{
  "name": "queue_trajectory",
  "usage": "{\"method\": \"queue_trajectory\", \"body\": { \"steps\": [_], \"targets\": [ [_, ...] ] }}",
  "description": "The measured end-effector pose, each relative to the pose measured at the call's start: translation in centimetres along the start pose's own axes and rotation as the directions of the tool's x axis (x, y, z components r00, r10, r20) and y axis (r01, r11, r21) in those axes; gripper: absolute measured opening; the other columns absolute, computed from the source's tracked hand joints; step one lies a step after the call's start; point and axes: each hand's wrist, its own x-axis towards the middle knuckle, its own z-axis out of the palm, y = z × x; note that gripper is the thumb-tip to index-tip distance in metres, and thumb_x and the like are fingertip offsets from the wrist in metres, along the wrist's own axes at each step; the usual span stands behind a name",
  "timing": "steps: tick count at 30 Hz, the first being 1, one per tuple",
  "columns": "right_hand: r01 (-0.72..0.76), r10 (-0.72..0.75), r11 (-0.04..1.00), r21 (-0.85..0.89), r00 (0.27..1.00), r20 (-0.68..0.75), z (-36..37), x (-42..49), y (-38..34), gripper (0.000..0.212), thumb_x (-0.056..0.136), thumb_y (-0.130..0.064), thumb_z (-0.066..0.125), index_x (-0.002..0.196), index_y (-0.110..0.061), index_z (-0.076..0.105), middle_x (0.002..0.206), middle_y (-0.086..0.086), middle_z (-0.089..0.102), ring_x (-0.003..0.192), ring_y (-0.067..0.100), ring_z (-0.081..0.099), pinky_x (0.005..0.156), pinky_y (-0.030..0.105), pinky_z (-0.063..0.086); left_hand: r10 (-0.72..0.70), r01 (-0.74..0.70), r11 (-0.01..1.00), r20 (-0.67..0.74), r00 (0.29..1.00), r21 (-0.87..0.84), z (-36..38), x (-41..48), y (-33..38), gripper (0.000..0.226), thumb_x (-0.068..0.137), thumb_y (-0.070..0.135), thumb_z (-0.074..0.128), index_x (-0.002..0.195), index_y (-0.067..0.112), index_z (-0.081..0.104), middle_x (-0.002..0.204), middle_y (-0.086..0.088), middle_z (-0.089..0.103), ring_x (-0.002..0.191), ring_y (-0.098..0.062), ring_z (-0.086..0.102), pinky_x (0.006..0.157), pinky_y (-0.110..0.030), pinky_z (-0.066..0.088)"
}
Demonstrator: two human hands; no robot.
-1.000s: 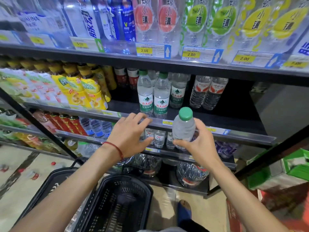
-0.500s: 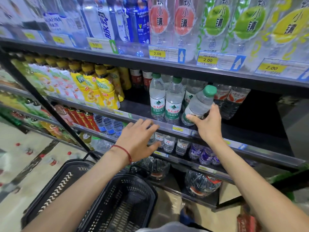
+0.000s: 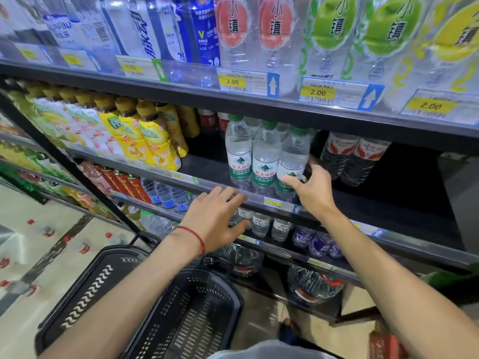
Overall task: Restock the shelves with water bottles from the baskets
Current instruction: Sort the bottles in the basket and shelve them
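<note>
A green-capped water bottle [image 3: 294,156] stands upright on the middle shelf [image 3: 207,183], third in a row beside two matching bottles [image 3: 238,154]. My right hand [image 3: 313,190] grips its lower part, thumb across the green label and fingers round the right side. With fingers spread and holding nothing, my left hand [image 3: 215,218] hovers just in front of the shelf's front rail. Below my arms sits a black basket [image 3: 186,314]; no bottle is visible inside it.
A second black basket [image 3: 88,288] lies to the left on the floor. Yellow drink bottles [image 3: 145,136] fill the shelf's left side, and red-labelled water bottles [image 3: 355,156] stand at the right. Bare shelf lies between these groups. Large water jugs [image 3: 313,283] occupy the bottom shelf.
My right hand has carried the bottle from in front of the shelf up onto it and stood it upright beside the two others. My left hand stayed near the rail.
</note>
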Motion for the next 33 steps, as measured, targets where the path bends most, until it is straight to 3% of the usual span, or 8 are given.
{"method": "queue_trajectory", "body": {
  "steps": [3,6,13,16,19,23,29,33],
  "targets": [
    [0.022,-0.023,0.999,-0.034,1.0,-0.016,0.6,0.2,0.4,0.049,0.08,-0.051,0.082,0.118,-0.025,0.066,0.12,0.001,0.069,0.125,0.024,0.058,0.103,0.045,0.054,-0.005,0.005,1.0,0.036,0.999,-0.002,0.3,0.4,0.0,0.058,0.094,0.062,0.049,0.138,0.024,0.053,0.118,0.007,0.056,0.108,-0.021,0.054,0.081,-0.039,0.049],
    [-0.01,0.008,1.0,-0.026,0.999,-0.051,1.1,0.4,0.8,0.068,0.074,-0.067,0.075,0.121,-0.02,0.065,0.122,0.003,0.066,0.123,0.021,0.058,0.103,0.046,0.054,-0.012,0.012,1.0,0.049,0.999,-0.009,0.2,0.5,0.0,0.059,0.095,0.062,0.05,0.14,0.025,0.052,0.119,0.007,0.056,0.11,-0.021,0.053,0.084,-0.039,0.048],
    [-0.061,0.057,0.996,-0.063,0.996,-0.071,1.3,0.5,1.0,0.081,0.068,-0.078,0.072,0.121,-0.018,0.064,0.123,0.004,0.064,0.122,0.021,0.058,0.104,0.045,0.054,-0.041,0.042,0.999,0.084,0.996,-0.011,0.0,0.2,0.1,0.062,0.097,0.062,0.048,0.147,0.025,0.046,0.124,0.005,0.054,0.115,-0.022,0.052,0.084,-0.037,0.045],
    [-0.092,0.081,0.983,-0.161,0.994,-0.075,0.9,-0.7,-0.6,0.08,0.078,-0.072,0.074,0.13,-0.014,0.059,0.13,0.007,0.059,0.124,0.024,0.055,0.105,0.046,0.051,-0.046,0.048,0.999,0.1,0.994,-0.015,-0.1,0.0,0.3,0.062,0.099,0.061,0.045,0.15,0.026,0.043,0.125,0.005,0.051,0.117,-0.021,0.049,0.083,-0.036,0.041],
    [-0.103,0.06,0.944,-0.314,0.988,-0.143,0.1,-3.0,-1.9,0.066,0.094,-0.05,0.071,0.146,-0.014,0.05,0.145,0.005,0.049,0.131,0.026,0.051,0.101,0.043,0.046,-0.04,0.04,0.999,0.083,0.996,0.002,-0.3,-0.2,0.3,0.062,0.099,0.062,0.043,0.15,0.026,0.043,0.126,0.005,0.051,0.118,-0.02,0.049,0.087,-0.037,0.044],
    [-0.026,-0.04,0.852,-0.523,0.993,-0.114,-1.0,-7.2,-2.9,0.041,0.096,-0.046,0.063,0.132,-0.026,0.062,0.137,-0.007,0.055,0.127,0.018,0.052,0.085,0.038,0.043,-0.047,0.048,0.999,0.077,0.996,-0.009,-0.8,-0.4,0.5,0.06,0.098,0.062,0.044,0.146,0.026,0.046,0.129,0.004,0.053,0.118,-0.021,0.05,0.088,-0.039,0.046],
    [0.193,-0.256,0.662,-0.725,0.966,0.024,-2.6,-12.7,-3.9,0.036,0.093,-0.046,0.068,0.117,-0.02,0.072,0.115,-0.006,0.065,0.111,0.021,0.056,0.087,0.037,0.045,-0.035,0.034,0.999,0.047,0.998,0.014,-2.1,-1.1,1.5,0.056,0.098,0.062,0.045,0.14,0.024,0.05,0.129,0.004,0.056,0.119,-0.021,0.052,0.086,-0.038,0.049],
    [0.249,-0.305,0.553,-0.795,0.949,0.086,-4.1,-15.3,-4.4,0.039,0.09,-0.049,0.067,0.116,-0.02,0.074,0.11,-0.004,0.067,0.105,0.024,0.06,0.083,0.038,0.049,-0.048,0.048,0.998,0.001,0.999,-0.036,-3.5,-2.9,2.3,0.057,0.098,0.06,0.048,0.142,0.025,0.051,0.13,0.004,0.056,0.123,-0.021,0.051,0.09,-0.04,0.049]
  ]
}}
